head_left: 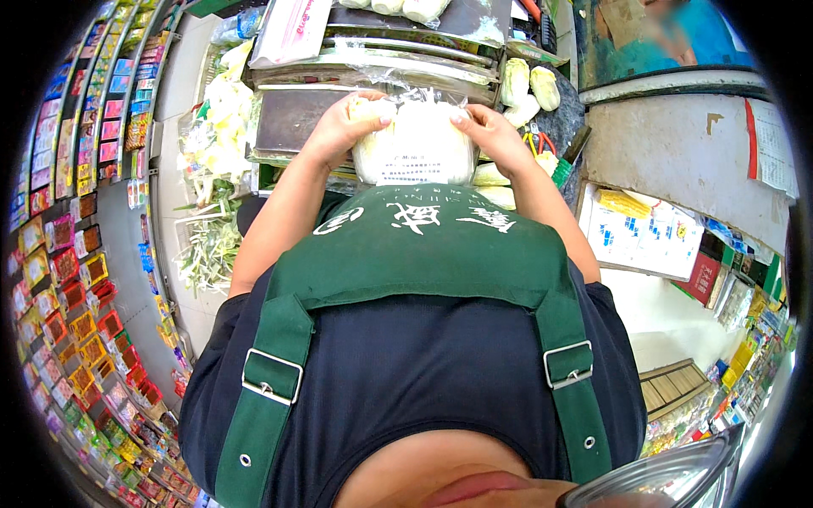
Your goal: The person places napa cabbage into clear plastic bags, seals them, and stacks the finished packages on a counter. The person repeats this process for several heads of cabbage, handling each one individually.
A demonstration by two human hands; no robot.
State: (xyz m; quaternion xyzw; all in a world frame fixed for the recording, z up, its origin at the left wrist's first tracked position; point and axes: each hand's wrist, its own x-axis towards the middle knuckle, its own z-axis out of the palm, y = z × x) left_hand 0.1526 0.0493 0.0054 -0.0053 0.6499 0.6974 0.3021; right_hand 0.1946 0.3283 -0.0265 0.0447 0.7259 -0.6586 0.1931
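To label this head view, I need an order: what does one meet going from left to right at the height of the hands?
Shelves of colourful packets → pile of leaf trimmings → left hand → bagged pale cabbage → right hand → grey counter top.

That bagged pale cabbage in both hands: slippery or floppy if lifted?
The bagged cabbage looks firm and rounded, probably heavy for its size. Its clear wrap is loose and crinkled, so likely slippery. Left hand and right hand cup its sides.
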